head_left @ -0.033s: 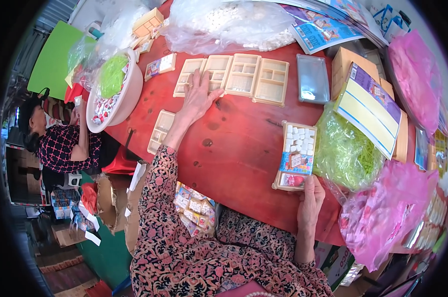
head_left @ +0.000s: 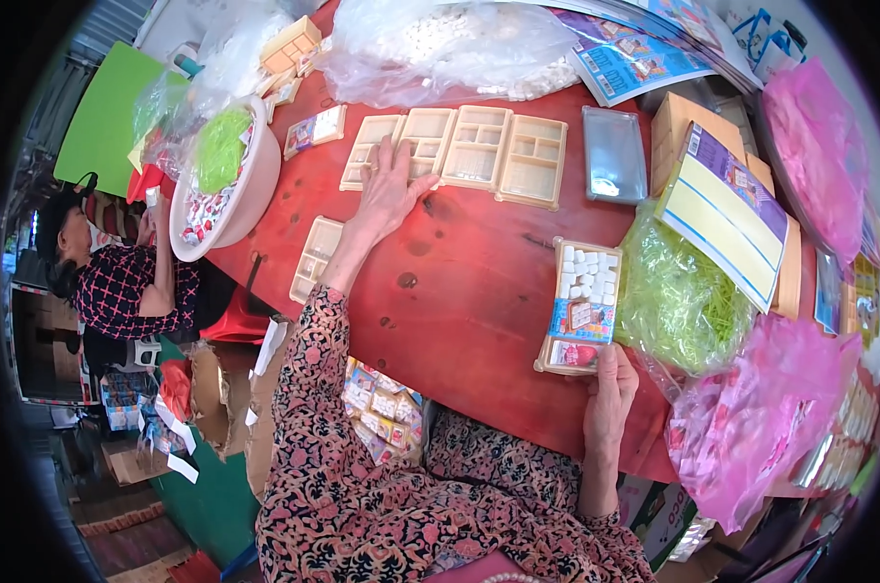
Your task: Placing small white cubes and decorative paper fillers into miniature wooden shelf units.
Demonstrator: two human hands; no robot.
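A row of cream plastic trays with compartments (head_left: pixel 479 146) lies along the far side of the red table. My left hand (head_left: pixel 389 194) rests on the two leftmost trays, fingers stretched out and thumb spread to the right. At the table's right, my right hand (head_left: pixel 610 398) grips the lower right corner of a filled tray (head_left: pixel 547 355); its fingertips are partly hidden. White marshmallow-like pieces (head_left: pixel 588 272) fill the upper part of that tray. Below them sit a printed blue card (head_left: pixel 584 319) and a red and white packet (head_left: pixel 574 355).
Beyond the trays lies a clear bag of white pieces (head_left: pixel 450 39). A grey-blue box (head_left: pixel 615 155), bagged green shreds (head_left: pixel 688 301) and a pink bag (head_left: pixel 741 418) crowd the right. Another tray (head_left: pixel 316 257) lies near my left forearm. Past a white basin (head_left: pixel 241 209) sits a person (head_left: pixel 134 282).
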